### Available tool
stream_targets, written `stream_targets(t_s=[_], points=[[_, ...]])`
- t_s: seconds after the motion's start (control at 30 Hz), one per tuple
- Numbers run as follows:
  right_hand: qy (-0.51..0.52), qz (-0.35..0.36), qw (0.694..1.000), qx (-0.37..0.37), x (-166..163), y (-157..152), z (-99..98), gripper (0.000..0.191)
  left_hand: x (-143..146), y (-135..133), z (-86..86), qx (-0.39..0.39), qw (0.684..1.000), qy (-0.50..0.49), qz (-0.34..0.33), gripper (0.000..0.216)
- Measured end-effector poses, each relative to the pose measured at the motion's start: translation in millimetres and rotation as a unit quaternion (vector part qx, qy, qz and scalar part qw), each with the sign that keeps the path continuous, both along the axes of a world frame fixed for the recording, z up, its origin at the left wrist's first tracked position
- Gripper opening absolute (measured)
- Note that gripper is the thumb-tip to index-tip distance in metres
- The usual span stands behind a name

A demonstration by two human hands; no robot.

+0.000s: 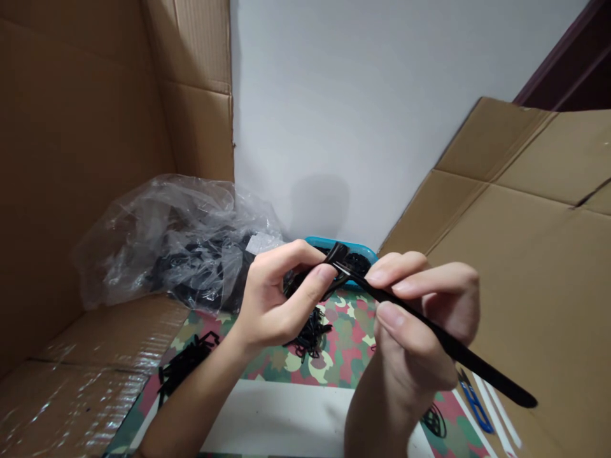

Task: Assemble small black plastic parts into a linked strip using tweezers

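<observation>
My left hand [291, 296] pinches a small glossy black part [338, 253] between thumb and forefinger; its exact kind does not show. In my right hand [422, 318], thumb and fingers grip a slim black-handled tool [482, 369] with a narrow shiny tip. That tip lies against the black part beside my left thumb. Behind my hands, partly hidden, stands a blue tray [329, 242] with black pieces in it. A heap of thin black pieces [310, 337] rests on the camouflage-patterned mat [353, 318] below my left hand.
A clear plastic bag [191, 254] of dark pieces sits at the left. More black strips [188, 362] lie by my left forearm. At the lower right are blue-handled snips [475, 404], white strips [499, 407] and black loops [434, 421]. Cardboard walls [534, 267] flank the work surface.
</observation>
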State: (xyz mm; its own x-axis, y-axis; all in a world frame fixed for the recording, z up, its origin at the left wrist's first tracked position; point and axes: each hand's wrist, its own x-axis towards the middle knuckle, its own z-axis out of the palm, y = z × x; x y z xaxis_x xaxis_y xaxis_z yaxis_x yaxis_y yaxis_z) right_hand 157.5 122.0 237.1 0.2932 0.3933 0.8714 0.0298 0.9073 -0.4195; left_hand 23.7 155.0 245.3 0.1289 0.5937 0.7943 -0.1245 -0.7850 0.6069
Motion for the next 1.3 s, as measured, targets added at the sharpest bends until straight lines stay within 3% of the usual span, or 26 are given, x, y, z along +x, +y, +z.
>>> stream_targets(t_s=[0.23,0.4,0.63,0.93,1.3], points=[[0.042,0.049,0.997,-0.041,-1.5,2.9,1.9,0.019,-1.0,-1.5,-0.8,-0.004,1.0,-0.007,-0.03,0.023],[0.079,0.114,0.99,-0.026,-7.8,15.9,1.3,0.016,-1.3,1.4,-2.6,-0.085,0.988,-0.043,-0.123,0.029],[0.106,0.127,0.986,-0.008,-12.7,22.5,0.7,0.015,2.0,7.2,-7.6,-0.164,0.956,-0.081,-0.228,0.033],[0.108,0.069,0.991,0.03,-21.1,23.7,-0.2,0.016,2.2,6.1,-9.5,-0.192,0.945,-0.104,-0.242,0.034],[0.105,-0.064,0.99,0.065,-22.4,30.7,-7.6,0.018,4.8,-3.2,-9.5,-0.17,0.954,-0.1,-0.225,0.035]])
